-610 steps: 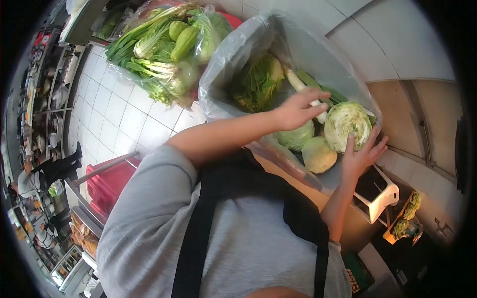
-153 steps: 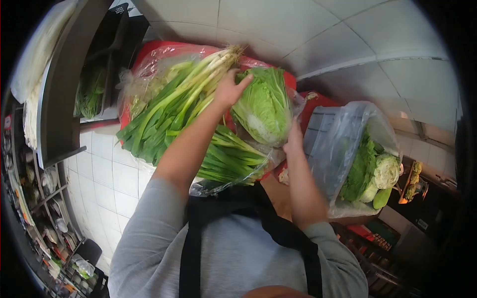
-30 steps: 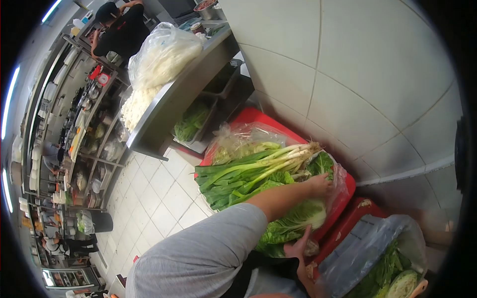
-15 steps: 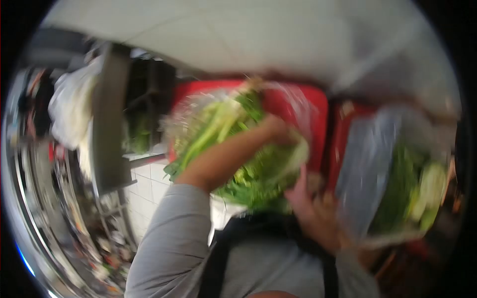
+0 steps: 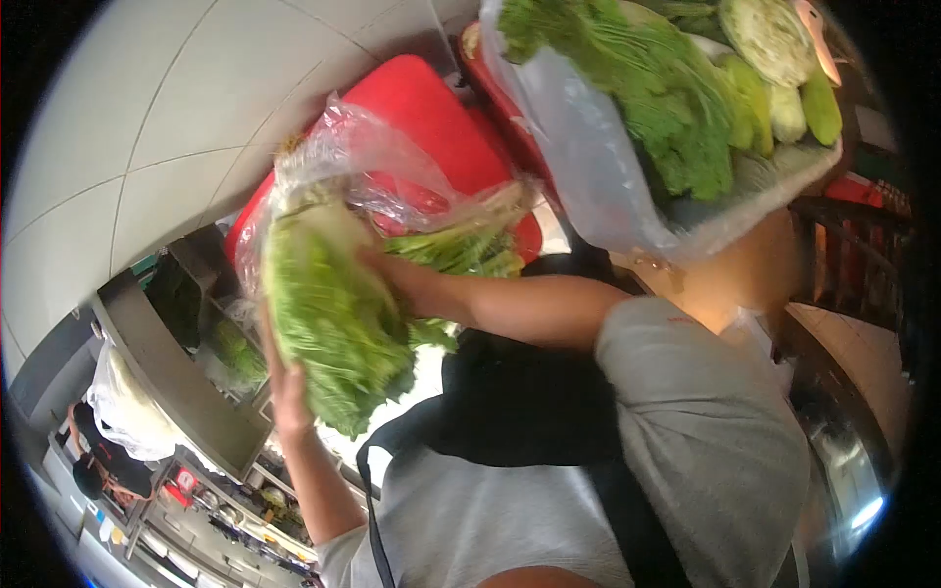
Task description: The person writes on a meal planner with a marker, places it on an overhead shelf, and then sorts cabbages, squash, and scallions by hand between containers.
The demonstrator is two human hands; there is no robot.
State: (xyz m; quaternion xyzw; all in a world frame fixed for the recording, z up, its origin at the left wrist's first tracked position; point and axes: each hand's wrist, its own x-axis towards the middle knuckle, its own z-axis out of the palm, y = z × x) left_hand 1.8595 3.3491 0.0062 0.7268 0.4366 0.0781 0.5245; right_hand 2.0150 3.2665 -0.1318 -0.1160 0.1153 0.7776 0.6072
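A head of napa cabbage (image 5: 328, 294), frilly green leaves and a pale base, is held upright between my two hands. My left hand (image 5: 287, 392) lies along its left side, thumb and fingers against the outer leaves. On the other side my right hand (image 5: 397, 279) presses into the cabbage, slightly blurred, with its fingertips hidden behind leaves. Behind my right forearm lie long green leafy stalks (image 5: 461, 245). A clear plastic bag (image 5: 382, 162) is crumpled around the cabbage base and the stalks.
Under the bag is a red plastic surface (image 5: 417, 108) against the tiled wall (image 5: 186, 108). At the upper right, a bag-lined container (image 5: 608, 157) holds leafy greens (image 5: 667, 98) and pale green vegetables (image 5: 784, 113). A metal shelf (image 5: 186, 377) stands left; another person (image 5: 103, 465) is beyond it.
The view has swung left, bringing the red surface leftward. My left hand has drawn back from across the greens to the cabbage's left side. My right hand has come up onto the cabbage.
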